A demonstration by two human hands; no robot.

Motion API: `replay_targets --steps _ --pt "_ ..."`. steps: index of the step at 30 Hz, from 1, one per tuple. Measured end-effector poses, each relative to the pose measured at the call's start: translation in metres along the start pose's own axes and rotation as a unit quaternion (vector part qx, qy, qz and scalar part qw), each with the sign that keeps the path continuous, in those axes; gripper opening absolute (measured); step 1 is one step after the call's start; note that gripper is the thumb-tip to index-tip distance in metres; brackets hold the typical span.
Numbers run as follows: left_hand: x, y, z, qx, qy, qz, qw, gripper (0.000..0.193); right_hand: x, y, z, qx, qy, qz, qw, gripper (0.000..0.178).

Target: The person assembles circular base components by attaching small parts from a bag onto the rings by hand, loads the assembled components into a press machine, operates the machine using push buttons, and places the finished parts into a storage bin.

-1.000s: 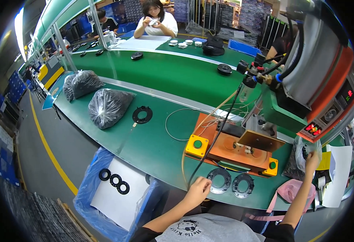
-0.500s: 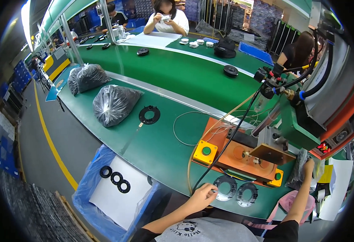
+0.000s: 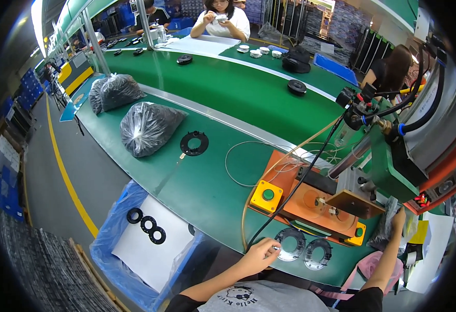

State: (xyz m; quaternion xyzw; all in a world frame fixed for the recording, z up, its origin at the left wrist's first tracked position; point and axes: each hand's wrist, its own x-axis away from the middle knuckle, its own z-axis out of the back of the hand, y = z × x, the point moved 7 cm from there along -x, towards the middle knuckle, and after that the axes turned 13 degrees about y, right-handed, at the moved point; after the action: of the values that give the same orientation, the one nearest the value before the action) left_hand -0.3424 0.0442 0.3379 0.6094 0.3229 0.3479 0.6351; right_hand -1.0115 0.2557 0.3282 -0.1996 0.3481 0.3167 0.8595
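Note:
My left hand [image 3: 260,256] is closed in a pinch at the bench's near edge, beside a ring-shaped part [image 3: 292,244] with a clear centre and black rim. A small bit shows at its fingertips, too small to name. A second such ring, the right-hand ring part [image 3: 317,254], lies next to the first. Far to the right, my right hand [image 3: 398,219] reaches to a grey plastic bag [image 3: 381,232] beside the press; its fingers are mostly hidden. Between the hands stands the orange press base [image 3: 311,200] with a yellow button box [image 3: 266,196] bearing a green button.
Two filled plastic bags [image 3: 149,130] and a black ring [image 3: 194,143] lie on the green bench. A blue lined crate [image 3: 99,244] holds several black rings on white sheet. Cables cross the press. Beyond the conveyor [image 3: 228,88], a person in white handles a small white part.
The whole view has shifted slightly. Both my hands stay in nearly the same places, the left by the rings and the right at the bag.

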Motion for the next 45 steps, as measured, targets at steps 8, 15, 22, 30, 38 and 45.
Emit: replay_targets --steps 8,15,22,30,38,45 --pt "0.003 -0.003 0.001 0.001 0.027 -0.006 1.000 0.018 -0.011 -0.024 0.040 -0.021 0.032 -0.023 0.999 0.023" --pt "0.003 -0.005 0.004 0.007 0.035 0.002 0.999 0.013 -0.006 -0.078 0.041 0.024 -0.149 -0.092 0.984 0.021" --pt "0.000 -0.004 0.000 0.043 0.045 0.009 0.998 0.014 -0.021 -0.016 0.037 -0.139 -0.068 -0.234 0.960 0.015" --pt "0.001 0.001 0.003 0.043 0.048 0.045 0.997 0.014 -0.014 -0.005 0.041 -0.225 -0.073 -0.313 0.920 0.024" --pt "0.014 0.003 0.014 0.076 0.130 -0.061 0.987 0.017 0.015 -0.212 0.206 -0.421 0.003 -0.186 0.888 0.012" --pt "0.013 0.037 -0.017 0.237 -0.070 -0.032 0.969 0.036 0.162 -0.431 0.241 -0.617 -0.435 -0.156 0.637 0.016"
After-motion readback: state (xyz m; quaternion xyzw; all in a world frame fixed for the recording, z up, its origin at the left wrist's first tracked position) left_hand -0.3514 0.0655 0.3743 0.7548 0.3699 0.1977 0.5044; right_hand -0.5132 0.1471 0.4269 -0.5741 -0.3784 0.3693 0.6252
